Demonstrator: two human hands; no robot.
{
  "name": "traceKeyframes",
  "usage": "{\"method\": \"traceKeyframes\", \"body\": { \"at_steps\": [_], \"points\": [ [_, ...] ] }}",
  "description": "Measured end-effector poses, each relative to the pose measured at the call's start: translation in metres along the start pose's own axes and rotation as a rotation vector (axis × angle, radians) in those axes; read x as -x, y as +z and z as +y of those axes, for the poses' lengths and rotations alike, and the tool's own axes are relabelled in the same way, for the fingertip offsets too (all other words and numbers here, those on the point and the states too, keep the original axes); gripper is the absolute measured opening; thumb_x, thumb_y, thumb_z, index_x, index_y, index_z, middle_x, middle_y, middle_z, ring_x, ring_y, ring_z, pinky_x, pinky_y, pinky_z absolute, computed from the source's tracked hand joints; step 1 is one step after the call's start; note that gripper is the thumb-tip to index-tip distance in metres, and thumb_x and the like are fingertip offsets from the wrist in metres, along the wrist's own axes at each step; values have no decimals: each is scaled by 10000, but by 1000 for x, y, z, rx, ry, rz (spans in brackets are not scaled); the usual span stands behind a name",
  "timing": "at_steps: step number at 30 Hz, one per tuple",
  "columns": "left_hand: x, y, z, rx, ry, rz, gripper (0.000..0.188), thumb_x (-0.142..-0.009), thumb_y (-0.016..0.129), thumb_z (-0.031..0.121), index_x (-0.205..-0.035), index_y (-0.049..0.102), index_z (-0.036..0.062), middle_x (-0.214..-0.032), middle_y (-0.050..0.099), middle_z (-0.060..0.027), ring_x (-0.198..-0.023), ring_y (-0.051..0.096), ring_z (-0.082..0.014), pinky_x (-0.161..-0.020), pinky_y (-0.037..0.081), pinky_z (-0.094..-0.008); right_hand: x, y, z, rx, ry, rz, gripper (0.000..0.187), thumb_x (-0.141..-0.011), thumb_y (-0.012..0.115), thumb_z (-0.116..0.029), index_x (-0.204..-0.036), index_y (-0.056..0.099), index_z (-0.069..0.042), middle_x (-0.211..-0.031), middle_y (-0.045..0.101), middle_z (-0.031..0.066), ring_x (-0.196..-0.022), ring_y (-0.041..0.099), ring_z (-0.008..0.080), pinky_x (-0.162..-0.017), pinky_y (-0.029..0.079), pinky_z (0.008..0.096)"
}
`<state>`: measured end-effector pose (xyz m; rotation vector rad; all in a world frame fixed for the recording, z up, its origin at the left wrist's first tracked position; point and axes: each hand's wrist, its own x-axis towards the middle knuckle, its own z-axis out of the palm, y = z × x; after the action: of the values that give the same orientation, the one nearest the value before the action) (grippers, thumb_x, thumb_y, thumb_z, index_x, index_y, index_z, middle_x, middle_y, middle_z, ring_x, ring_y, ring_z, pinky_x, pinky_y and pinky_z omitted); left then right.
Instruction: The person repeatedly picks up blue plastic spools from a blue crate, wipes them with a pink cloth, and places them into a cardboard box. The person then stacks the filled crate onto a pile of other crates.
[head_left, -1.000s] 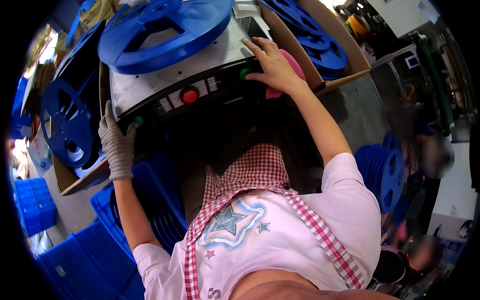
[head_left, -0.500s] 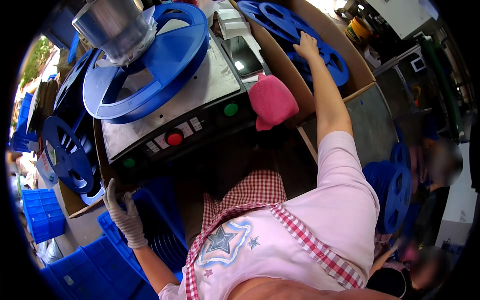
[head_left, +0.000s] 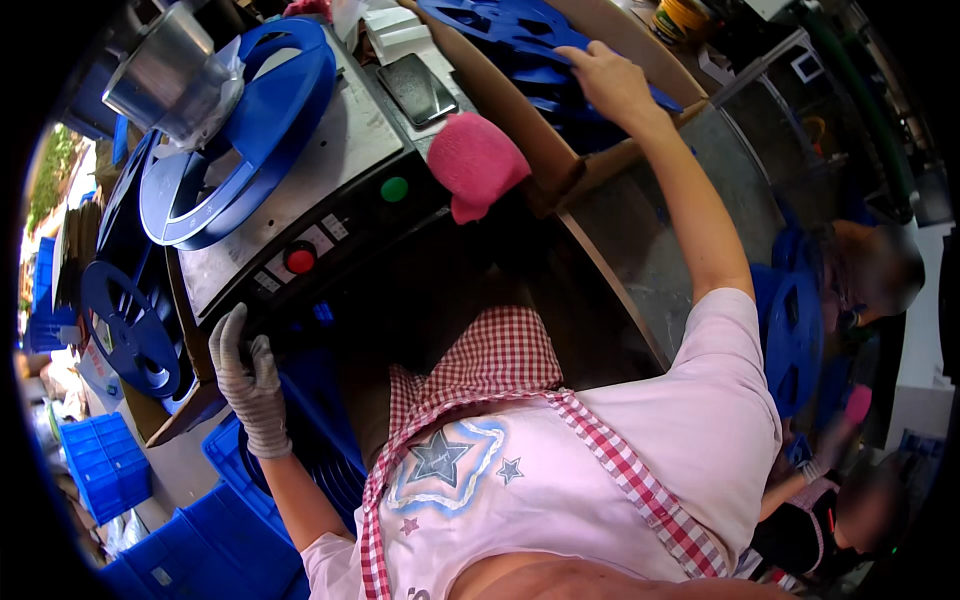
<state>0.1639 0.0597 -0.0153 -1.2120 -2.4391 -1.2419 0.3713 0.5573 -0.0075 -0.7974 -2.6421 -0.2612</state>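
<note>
My bare right hand point(head_left: 612, 85) reaches far right into a long cardboard box point(head_left: 520, 130). Its fingers are closed at the rim of a blue plastic reel point(head_left: 545, 65), which lies tilted among other blue reels. My left hand point(head_left: 248, 385), in a pale knitted glove, is raised with fingers apart and nothing in it, close to the machine's front left corner. On the metal-topped machine point(head_left: 345, 150), a large blue reel point(head_left: 265, 110) sits tilted beneath a shiny metal cylinder point(head_left: 170, 75).
The machine's front has a red button point(head_left: 299, 258) and a green button point(head_left: 395, 189). A phone point(head_left: 415, 90) and a pink cloth-like object point(head_left: 475, 160) lie at its right end. Blue crates point(head_left: 200, 545) stand at lower left. Other people work at the far right.
My right hand has shifted on the reels and its fingers now close at a rim, with the reel tilted. The view has turned, and my left hand remains raised near the machine.
</note>
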Motion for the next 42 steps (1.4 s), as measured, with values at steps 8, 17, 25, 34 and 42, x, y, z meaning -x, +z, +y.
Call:
{"method": "traceKeyframes", "body": {
  "at_steps": [8, 17, 25, 34, 42],
  "points": [
    [-29, -3, 35, -41, 205, -3, 408, -837, 578, -23, -1233, 595, 72, -1172, 561, -70, -821, 523, -114, -798, 467, -254, 67, -13, -61, -255, 12, -152, 536, -822, 628, -510, -1228, 594, -160, -1096, 594, 123, -1052, 572, 303, -862, 502, 438],
    [-68, -38, 41, -349, 432, 69, 496, -821, 591, 26, -1309, 516, 68, -1288, 529, -167, -1217, 500, -328, -1027, 395, -380, 54, 38, 81, -225, 313, -329, 880, -693, 679, -597, -1409, 431, -149, -1284, 562, 207, -1200, 528, 359, -1009, 408, 425],
    [-148, -12, -30, -792, 543, -43, 437, -832, 599, 89, -1261, 519, 112, -1125, 583, -128, -1081, 555, -320, -953, 438, -409, 96, 17, 55, -302, 420, -27, 699, -794, 618, -519, -1361, 486, -131, -1186, 600, 255, -1130, 558, 408, -961, 422, 445],
    [-135, -91, -49, -887, 684, 135, 334, -836, 559, 19, -1149, 602, 129, -973, 607, -101, -932, 598, -292, -821, 487, -394, 168, -68, -26, -2220, 216, 219, 678, -921, 461, -443, -1346, 367, 77, -1226, 519, 237, -1099, 529, 296, -976, 414, 379],
    [112, -287, -43, -602, 142, 138, 339, -917, 569, 100, -1247, 573, 176, -1223, 617, -76, -1084, 626, -242, -981, 503, -382, 190, -65, -117, -2484, 24, 203, 744, -816, 617, -403, -1309, 326, 72, -1187, 396, 211, -1078, 419, 287, -989, 345, 422]
  ]
}}
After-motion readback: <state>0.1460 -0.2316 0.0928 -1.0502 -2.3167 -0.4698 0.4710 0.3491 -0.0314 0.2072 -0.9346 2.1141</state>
